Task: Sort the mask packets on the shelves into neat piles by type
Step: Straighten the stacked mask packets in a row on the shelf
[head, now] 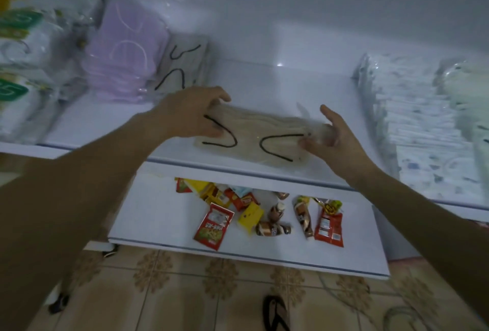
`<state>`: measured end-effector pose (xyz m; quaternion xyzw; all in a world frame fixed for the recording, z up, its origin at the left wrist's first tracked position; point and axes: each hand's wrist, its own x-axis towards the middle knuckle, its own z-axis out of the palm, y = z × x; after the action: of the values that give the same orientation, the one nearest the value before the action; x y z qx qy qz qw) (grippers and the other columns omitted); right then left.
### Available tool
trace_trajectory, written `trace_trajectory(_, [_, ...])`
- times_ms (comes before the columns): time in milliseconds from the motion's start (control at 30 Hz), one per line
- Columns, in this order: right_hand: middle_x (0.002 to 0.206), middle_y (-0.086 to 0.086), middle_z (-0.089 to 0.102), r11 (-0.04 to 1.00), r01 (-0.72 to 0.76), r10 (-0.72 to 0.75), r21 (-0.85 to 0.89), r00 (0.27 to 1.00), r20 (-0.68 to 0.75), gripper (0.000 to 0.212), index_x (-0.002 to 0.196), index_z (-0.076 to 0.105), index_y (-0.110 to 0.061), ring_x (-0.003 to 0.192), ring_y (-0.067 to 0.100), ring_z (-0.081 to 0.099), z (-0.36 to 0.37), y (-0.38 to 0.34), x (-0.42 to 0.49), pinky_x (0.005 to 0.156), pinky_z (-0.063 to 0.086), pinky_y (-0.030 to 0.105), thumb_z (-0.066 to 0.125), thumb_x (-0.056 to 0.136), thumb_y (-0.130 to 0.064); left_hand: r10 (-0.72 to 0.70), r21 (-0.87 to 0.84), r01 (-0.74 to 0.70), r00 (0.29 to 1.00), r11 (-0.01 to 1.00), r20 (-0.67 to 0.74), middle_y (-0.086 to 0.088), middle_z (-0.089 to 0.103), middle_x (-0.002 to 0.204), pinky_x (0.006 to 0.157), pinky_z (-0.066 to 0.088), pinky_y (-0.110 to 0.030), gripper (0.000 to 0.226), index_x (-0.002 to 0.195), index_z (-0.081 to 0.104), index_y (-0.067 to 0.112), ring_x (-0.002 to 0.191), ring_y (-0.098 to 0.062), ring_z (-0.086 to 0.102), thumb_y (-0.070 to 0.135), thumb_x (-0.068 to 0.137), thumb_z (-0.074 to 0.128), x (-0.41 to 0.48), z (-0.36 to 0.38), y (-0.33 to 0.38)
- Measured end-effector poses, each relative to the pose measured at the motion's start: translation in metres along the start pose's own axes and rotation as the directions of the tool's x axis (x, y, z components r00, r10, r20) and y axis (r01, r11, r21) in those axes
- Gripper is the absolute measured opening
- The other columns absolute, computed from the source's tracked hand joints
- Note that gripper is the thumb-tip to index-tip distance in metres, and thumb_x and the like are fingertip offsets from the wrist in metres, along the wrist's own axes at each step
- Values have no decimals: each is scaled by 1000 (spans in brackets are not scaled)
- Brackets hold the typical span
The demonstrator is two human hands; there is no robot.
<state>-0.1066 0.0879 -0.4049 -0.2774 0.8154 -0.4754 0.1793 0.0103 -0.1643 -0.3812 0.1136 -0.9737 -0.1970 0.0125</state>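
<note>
**Item:** beige mask packet point(254, 135) – flat pack of tan pleated masks w/ black ear loops, sealed in clear plastic film.

**Loc.:** lying flat on upper white shelf point(304, 84), near front edge, approx. mid-shelf, long side across the view.

**Hold:** left hand point(190, 116) grips packet's left end, fingers point(215, 94) curled over the far edge, thumb on the near side. Right hand point(333, 140) grips the right end at the loose film, thumb raised clear.

**Handling (est.):** light, soft, floppy – likely sags if lifted by 1 end. Film looks slick and crinkly, so a pinch on the film alone could slip. Best taken at both short ends, or flat underneath. Not fragile, but loops and pleats can crease.

**Neighbours:**
- matching beige packet point(182, 66), leaning at back left, the probable pile for this type
- lilac mask packets point(121, 60), stacked just left of it
- green-labelled white packs point(26, 53), far left, blurred
- white patterned packets point(412, 119), right side

**Below:** lower white shelf point(158, 219) w/ scattered snack sachets point(264, 214).
</note>
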Motion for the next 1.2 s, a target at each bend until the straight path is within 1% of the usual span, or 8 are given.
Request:
trace_trajectory(133, [109,-15,43,988,-21,30,155,998,-57,68,144,28,-22,100,-2,45,12,5,6,74,35,0,65,86,-16,-56,-200,42,996,979,-66,5,50,114,97,43,-32,74,128,47,23,108,-17,54,23,64,84,-8,5,-11])
trace_trajectory(300, [122,2,46,917,-39,87,398,991,-104,65,142,31,-15,107,9,52,24,11,14,72,47,9,63,86,-6,-79,-200,48,985,979,-152,1,50,120,80,30,-9,78,132,42,14,106,-11,49,13,66,82,-17,5,-17])
trace_trajectory(467, [84,-5,45,813,69,64,578,976,-207,54,127,39,-23,83,7,53,-2,14,23,77,50,17,63,83,-1,-162,-413,-54,868,909,-470,7,36,122,81,27,7,79,135,35,6,92,19,39,7,70,79,-14,17,6])
trace_trajectory(700, [126,7,50,926,-7,76,377,983,-166,58,140,32,-17,110,17,54,-1,42,16,92,48,33,56,88,-5,-324,-739,2,900,674,-293,4,24,145,91,31,-1,100,148,2,10,117,17,27,-8,76,69,1,73,19])
trace_trajectory(800, [117,5,55,946,40,4,320,991,-136,49,132,39,-7,103,8,58,2,37,19,85,54,27,52,85,0,-228,-719,-48,932,693,-282,3,29,135,83,45,-5,102,147,-7,7,103,18,45,-19,76,61,8,76,18])
trace_trajectory(933, [95,-9,50,928,115,-40,354,977,-211,36,112,43,-13,79,-12,53,4,38,18,68,46,11,45,85,11,-133,-635,-148,918,758,-373,-13,23,148,91,38,-2,95,146,-1,4,127,-4,37,-11,78,64,14,78,18])
trace_trajectory(1033, [96,-7,49,924,145,-76,354,977,-201,34,115,45,-4,79,-12,51,1,44,14,67,46,6,44,86,13,-131,-663,-137,932,736,-339,7,40,129,84,39,0,98,145,3,-1,105,24,44,-13,73,68,11,84,20])
trace_trajectory(1200, [111,-1,52,933,269,-227,239,955,-190,44,121,44,-6,103,-3,54,4,41,17,88,48,17,49,80,9,-96,-657,-140,946,741,-310,19,39,118,83,41,-1,100,144,-2,2,102,25,45,-13,72,64,9,89,15])
